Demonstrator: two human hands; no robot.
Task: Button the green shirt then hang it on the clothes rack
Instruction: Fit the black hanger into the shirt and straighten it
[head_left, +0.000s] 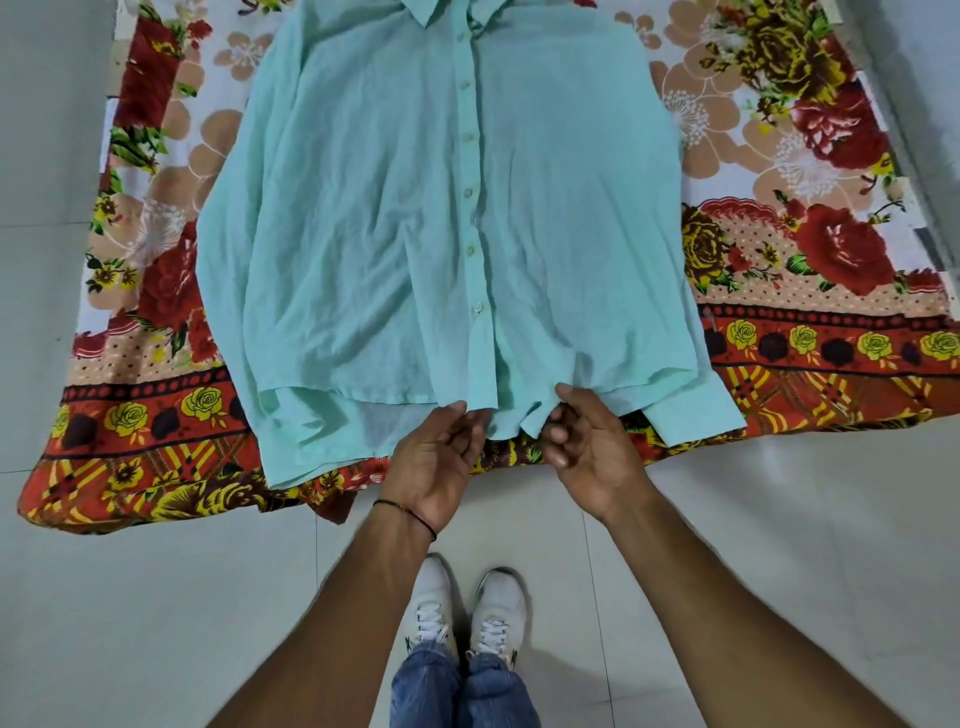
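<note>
The light green shirt (395, 208) lies flat, front up, on a flowered sheet, its collar at the far end. Several pale buttons (469, 192) run down its placket and look fastened. My left hand (436, 457) pinches the hem just left of the placket's lower end. My right hand (587, 441) pinches the hem just right of it, fingers curled round the cloth. Both sleeves lie along the shirt's sides, with a cuff (696, 415) at the near right.
The red and yellow flowered sheet (810, 291) is spread on a pale tiled floor (156, 613). My white shoes (467, 608) and jeans stand just in front of the sheet's near edge. No clothes rack is in view.
</note>
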